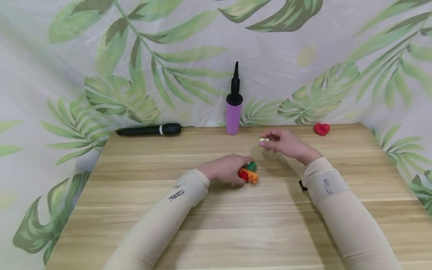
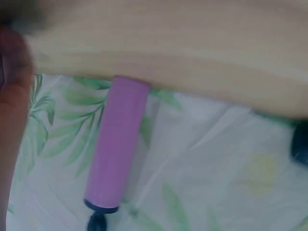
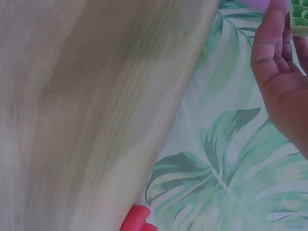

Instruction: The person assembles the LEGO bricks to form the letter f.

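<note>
In the head view my left hand (image 1: 225, 170) is low over the middle of the table, its fingers curled round a small cluster of toy building bricks (image 1: 249, 173) in red, orange and green. Part of the cluster is hidden by the hand. Farther back and to the right, my right hand (image 1: 282, 143) pinches a small pale toy brick (image 1: 264, 139) between thumb and fingers, above the tabletop. The right wrist view shows this brick (image 3: 299, 19) as light green, with a hollow, tubed underside. Only an edge of the left hand (image 2: 13, 72) appears in the left wrist view.
A purple hand pump (image 1: 233, 116) with a black nozzle stands upright at the table's back edge. To its left lies a long black object (image 1: 148, 129) with a white band. A red toy duck (image 1: 322, 129) sits at the back right. Leaf-patterned cloth hangs behind the wooden table (image 1: 135, 210).
</note>
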`<state>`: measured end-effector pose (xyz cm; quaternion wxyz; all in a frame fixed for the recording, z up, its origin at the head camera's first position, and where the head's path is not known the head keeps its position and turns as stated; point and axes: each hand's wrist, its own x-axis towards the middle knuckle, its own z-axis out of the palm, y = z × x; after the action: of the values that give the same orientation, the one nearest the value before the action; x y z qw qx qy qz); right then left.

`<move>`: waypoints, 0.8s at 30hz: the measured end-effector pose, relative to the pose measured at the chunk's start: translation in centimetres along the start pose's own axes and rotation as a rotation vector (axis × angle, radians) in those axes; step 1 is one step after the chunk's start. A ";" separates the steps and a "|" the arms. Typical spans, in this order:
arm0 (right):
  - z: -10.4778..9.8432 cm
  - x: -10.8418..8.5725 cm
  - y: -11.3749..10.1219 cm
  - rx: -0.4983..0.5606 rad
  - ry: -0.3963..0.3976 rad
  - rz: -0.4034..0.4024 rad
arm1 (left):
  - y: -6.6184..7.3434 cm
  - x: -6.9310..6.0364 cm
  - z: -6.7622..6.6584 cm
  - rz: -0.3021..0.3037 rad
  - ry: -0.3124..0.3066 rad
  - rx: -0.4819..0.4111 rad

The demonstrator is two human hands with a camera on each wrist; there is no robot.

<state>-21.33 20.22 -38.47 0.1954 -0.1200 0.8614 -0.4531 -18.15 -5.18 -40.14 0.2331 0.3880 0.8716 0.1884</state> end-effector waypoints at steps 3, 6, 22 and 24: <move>0.3 0.2 0.1 0.024 0.009 -0.014 | -0.4 -0.5 0.5 0.011 0.052 -0.088; 0.6 0.3 0.0 0.051 0.012 -0.022 | -0.5 -1.1 0.9 0.010 0.094 -0.138; 2.0 -0.8 -0.7 0.178 0.019 -0.063 | 0.6 -1.2 2.0 -0.154 0.249 -0.547; 2.2 -1.0 -0.8 0.202 0.012 -0.062 | 0.6 -1.1 1.9 -0.187 0.258 -0.474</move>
<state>-19.46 18.55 -38.67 0.1871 -0.1237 0.8085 -0.5441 -16.10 -5.35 -41.13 0.2211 0.2134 0.8576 0.4125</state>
